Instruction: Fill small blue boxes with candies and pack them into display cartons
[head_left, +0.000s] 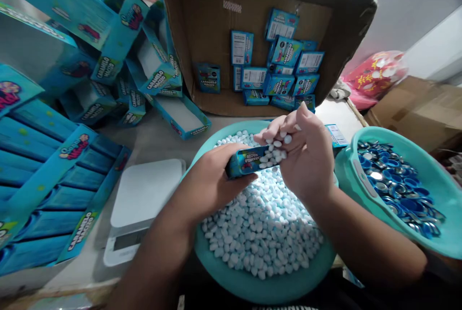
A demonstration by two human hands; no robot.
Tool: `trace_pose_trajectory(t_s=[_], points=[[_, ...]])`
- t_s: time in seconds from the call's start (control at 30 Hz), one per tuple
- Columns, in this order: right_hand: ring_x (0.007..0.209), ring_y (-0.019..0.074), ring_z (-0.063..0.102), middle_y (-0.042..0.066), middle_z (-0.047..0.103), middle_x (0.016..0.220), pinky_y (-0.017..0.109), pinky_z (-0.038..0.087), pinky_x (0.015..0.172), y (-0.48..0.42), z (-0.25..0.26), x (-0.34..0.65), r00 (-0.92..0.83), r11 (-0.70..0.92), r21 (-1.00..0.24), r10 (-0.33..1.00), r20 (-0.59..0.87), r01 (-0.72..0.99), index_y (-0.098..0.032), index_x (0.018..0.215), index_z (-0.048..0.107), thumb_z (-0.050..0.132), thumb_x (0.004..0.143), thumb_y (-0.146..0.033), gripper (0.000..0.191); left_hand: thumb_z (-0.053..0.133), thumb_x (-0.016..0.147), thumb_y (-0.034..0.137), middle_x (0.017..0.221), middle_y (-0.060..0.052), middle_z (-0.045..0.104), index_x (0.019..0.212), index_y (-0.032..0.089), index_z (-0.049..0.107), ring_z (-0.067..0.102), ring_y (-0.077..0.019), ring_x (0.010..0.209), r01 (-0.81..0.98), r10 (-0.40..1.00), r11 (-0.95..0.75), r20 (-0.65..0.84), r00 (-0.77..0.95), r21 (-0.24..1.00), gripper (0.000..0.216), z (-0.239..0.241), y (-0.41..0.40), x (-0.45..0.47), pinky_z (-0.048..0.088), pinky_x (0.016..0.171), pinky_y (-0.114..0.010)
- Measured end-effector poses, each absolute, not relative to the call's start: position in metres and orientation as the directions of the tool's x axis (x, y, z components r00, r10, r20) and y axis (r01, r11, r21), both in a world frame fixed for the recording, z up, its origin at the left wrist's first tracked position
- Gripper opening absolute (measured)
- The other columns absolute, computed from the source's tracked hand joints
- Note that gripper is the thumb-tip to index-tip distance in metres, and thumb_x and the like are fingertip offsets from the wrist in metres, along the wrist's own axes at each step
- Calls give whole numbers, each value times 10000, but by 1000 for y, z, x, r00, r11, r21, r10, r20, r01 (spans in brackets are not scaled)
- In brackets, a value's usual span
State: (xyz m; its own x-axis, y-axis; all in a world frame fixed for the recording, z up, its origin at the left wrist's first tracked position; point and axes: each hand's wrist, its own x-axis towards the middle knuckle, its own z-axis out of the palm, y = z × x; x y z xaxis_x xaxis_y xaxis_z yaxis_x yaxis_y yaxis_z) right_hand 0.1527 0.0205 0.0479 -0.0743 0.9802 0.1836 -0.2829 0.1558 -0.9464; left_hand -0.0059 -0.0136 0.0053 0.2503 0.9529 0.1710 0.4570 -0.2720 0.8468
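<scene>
My left hand (220,170) is wrapped round a small blue candy box (249,160) labelled "Caramelo Macizo", tilted on its side above the basin. Cupped at the box's open end, my right hand (306,151) holds several white candies (276,153) in its palm and fingers, right against the opening. Below both hands stands a round turquoise basin (267,293) filled with loose white and pale blue candies (252,242). How full the box is inside cannot be seen.
A cardboard carton (202,16) on its side holds several filled-looking blue boxes (279,83). Left are blue display trays (43,175) and a white scale (147,189). At right, a turquoise tub (447,213) holds blue and silver caps (400,185); a red bag (375,76) lies behind.
</scene>
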Motion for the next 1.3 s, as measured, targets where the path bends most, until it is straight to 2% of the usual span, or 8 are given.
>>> trace_pose_trajectory(t_s=[0.3,0.43,0.53,0.7,0.8,0.97,1.17,1.3], points=[[567,157,600,-27,442,529,308,513,560,25,40,155,-129,237,-960,958,256,-150,-246,633,385,433,975,-590,488,751,793,316,1089,4,714,1147,284,676,669,-241,1002,485,960,-253,155,234,837,364,7,-14,-6,529,924,-364],[688,181,656,-19,471,549,326,536,664,24,41,158,-165,255,-962,949,268,-96,-246,660,428,421,988,-562,455,728,816,309,1153,10,704,1191,297,662,658,-236,1063,476,953,-277,174,249,835,381,7,-14,-5,517,953,-356],[725,189,659,-14,515,551,345,540,752,20,44,160,-302,284,-954,905,300,-99,-233,664,493,491,987,-469,400,725,821,308,1149,14,705,1210,306,654,662,-227,1048,499,958,-269,176,226,824,396,6,-14,-5,518,945,-345],[863,190,651,43,663,803,340,520,839,18,50,166,-491,338,-940,811,319,-53,-196,637,573,461,1022,-451,476,732,813,332,1052,21,716,1175,301,665,674,-216,929,541,977,-198,118,179,817,369,5,-16,-6,529,898,-355],[951,186,626,50,653,898,324,494,874,20,55,172,-567,364,-931,767,302,-4,-187,648,605,417,1046,-420,498,713,829,365,968,18,717,1071,269,681,671,-206,857,525,982,-166,90,167,835,262,8,-16,-6,542,818,-335],[1003,155,595,40,627,1023,293,454,900,25,60,183,-627,399,-915,730,273,66,-187,786,672,385,1064,-404,455,726,812,394,980,4,722,1095,259,674,671,-215,856,551,989,-125,57,139,825,318,9,-16,-5,547,761,-322],[885,144,590,28,629,946,263,464,772,37,56,201,-537,561,-788,760,367,255,-176,882,685,693,907,-315,142,742,792,437,1002,-3,733,1125,268,673,687,-234,890,556,992,-120,84,90,823,379,4,-17,-4,566,780,-330],[811,133,590,19,625,888,257,465,708,40,52,205,-593,594,-708,745,305,382,-175,892,732,760,838,-300,140,747,780,437,972,-5,735,1106,261,679,692,-237,870,573,994,-110,84,72,812,376,3,-17,-4,578,728,-316]])
